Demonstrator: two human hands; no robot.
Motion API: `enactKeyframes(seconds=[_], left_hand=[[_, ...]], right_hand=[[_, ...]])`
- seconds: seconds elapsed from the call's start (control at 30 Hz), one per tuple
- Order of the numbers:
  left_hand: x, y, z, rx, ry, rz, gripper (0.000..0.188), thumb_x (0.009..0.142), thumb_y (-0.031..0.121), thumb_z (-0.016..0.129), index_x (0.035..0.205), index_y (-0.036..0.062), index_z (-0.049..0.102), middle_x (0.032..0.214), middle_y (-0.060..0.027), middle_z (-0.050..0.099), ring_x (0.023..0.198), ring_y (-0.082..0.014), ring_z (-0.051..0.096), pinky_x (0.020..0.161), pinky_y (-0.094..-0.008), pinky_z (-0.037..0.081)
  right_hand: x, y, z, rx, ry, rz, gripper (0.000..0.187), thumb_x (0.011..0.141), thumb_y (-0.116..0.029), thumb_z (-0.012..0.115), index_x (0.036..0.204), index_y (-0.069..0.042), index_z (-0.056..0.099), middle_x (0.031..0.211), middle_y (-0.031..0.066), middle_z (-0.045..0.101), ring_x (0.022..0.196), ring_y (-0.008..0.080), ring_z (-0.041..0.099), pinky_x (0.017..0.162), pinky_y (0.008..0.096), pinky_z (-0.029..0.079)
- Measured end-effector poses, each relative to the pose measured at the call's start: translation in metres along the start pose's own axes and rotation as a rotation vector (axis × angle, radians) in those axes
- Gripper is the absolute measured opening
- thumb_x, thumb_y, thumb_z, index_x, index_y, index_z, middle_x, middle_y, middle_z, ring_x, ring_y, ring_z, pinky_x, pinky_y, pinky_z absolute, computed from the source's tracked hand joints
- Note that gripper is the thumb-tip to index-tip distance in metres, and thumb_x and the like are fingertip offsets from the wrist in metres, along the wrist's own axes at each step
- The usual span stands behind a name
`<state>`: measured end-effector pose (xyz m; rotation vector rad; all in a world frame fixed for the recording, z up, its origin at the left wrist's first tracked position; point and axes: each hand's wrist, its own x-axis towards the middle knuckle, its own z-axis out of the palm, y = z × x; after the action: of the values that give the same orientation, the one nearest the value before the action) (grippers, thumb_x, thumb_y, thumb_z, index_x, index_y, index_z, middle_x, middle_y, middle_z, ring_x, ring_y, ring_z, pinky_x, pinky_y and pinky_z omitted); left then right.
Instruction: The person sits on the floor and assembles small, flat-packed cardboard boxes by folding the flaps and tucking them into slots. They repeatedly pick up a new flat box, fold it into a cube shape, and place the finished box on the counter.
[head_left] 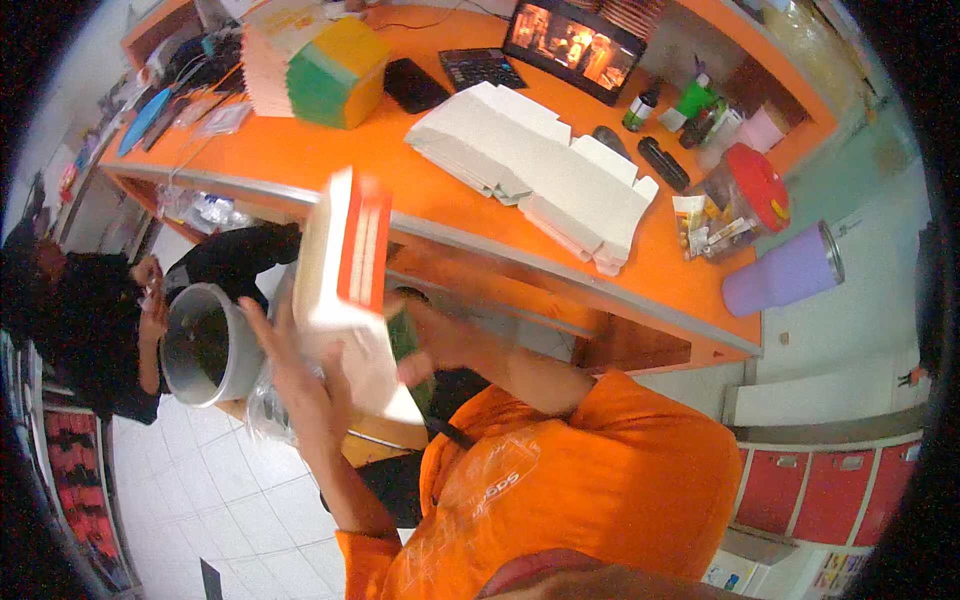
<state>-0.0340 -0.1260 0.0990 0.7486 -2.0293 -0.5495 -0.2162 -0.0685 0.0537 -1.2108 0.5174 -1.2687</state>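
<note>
A white cardboard box [348, 255] with an orange-red side panel stands tilted in front of my body, blurred by motion. My left hand [312, 395] is at its lower left, one finger stretched along the left edge and another against the white face. At the lower right edge, the curled fingers of my right hand [432, 345] press on the box. Part of that hand is hidden behind the box and smeared. Flattened white cartons [535, 165] lie on the orange desk [460, 235] beyond my hands.
A grey-white bucket [205, 345] stands at the left, near a person in black [90, 320]. On the desk are a green-yellow box [340, 75], a black phone [415, 86], a laptop screen [575, 45], a red-lidded jar [755, 190] and a purple tumbler [785, 270].
</note>
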Motion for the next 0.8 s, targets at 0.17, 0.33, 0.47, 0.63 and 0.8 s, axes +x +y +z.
enactKeyframes(seconds=[0.17,0.33,0.47,0.63,0.8], left_hand=[[0.01,0.0,-0.035,-0.328,0.274,-0.051,0.083,0.094,0.018,0.057,0.155,0.0024,0.004,0.146,-0.0221,0.043,0.127,-0.0333,0.05,0.101,-0.0412,0.042],[-0.038,-0.011,-0.019,-0.469,0.104,-0.192,0.079,0.094,0.018,0.061,0.155,0.0048,0.012,0.138,-0.0191,0.051,0.115,-0.0278,0.058,0.094,-0.0372,0.048],[-0.088,-0.02,-0.005,-0.449,-0.107,-0.371,0.08,0.092,0.011,0.064,0.155,0.0081,0.016,0.131,-0.0176,0.058,0.104,-0.0266,0.063,0.092,-0.0359,0.05],[-0.132,-0.038,0.017,-0.535,-0.126,-0.42,0.079,0.093,0.015,0.066,0.155,0.0061,0.017,0.125,-0.018,0.062,0.101,-0.0251,0.065,0.089,-0.0348,0.052],[-0.162,-0.048,0.032,-0.607,-0.208,-0.573,0.077,0.095,0.019,0.065,0.154,0.0028,0.018,0.125,-0.019,0.062,0.103,-0.0251,0.064,0.089,-0.0351,0.052]], right_hand=[[0.077,-0.113,-0.01,-0.577,0.512,-0.54,0.089,0.063,-0.029,0.092,0.135,-0.009,0.045,0.123,0.0062,0.059,0.113,0.0216,0.057,0.097,0.0369,0.047],[0.151,-0.231,-0.044,-1.648,0.754,-0.857,0.049,0.078,-0.025,0.073,0.119,-0.001,0.061,0.104,0.0228,0.067,0.093,0.0328,0.068,0.081,0.0417,0.053],[0.228,-0.246,-0.143,-1.942,0.494,-0.007,0.073,0.072,-0.047,0.08,0.125,-0.002,0.058,0.112,0.0178,0.067,0.102,0.0265,0.066,0.089,0.0362,0.052],[0.253,-0.207,-0.188,-1.719,0.134,0.194,0.086,0.075,-0.063,0.074,0.136,-0.006,0.052,0.124,0.0202,0.063,0.113,0.0293,0.062,0.099,0.0383,0.047],[0.277,-0.185,-0.201,-1.76,0.227,0.085,0.084,0.082,-0.07,0.061,0.137,-0.008,0.052,0.127,0.0214,0.06,0.113,0.0303,0.061,0.1,0.0394,0.046]])
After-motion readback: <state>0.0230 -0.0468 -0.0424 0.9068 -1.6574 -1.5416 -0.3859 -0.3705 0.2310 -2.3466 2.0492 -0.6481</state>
